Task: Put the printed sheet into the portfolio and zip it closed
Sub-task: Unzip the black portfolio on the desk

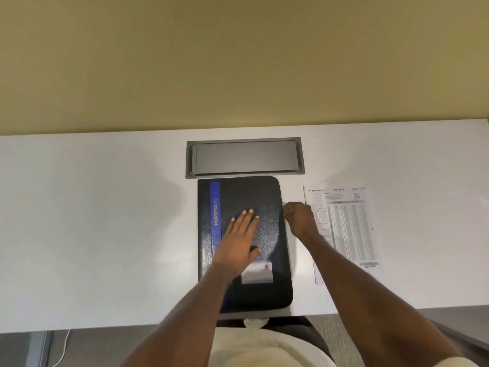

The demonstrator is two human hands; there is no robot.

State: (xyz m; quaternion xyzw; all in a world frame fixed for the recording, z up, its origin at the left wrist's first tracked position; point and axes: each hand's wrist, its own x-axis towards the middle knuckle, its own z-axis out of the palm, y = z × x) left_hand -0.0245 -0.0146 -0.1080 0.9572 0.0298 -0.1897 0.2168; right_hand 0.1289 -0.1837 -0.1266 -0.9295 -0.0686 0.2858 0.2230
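Two hands: left (239, 241) flat on portfolio (267, 292); right (300, 217) grip pinched at its edge, beside sheet (349, 229).

We are looking down at a white table (105, 221) that is standing against a yellowish wall. A black folder (254, 197) with a blue stripe is lying closed on the table, near its front edge. Just behind the folder, a grey metal cover plate (244, 158) is sitting flush in the tabletop. A printed sheet (346, 229) is lying flat to the right of the folder, apart from it, with its long side parallel to the folder.
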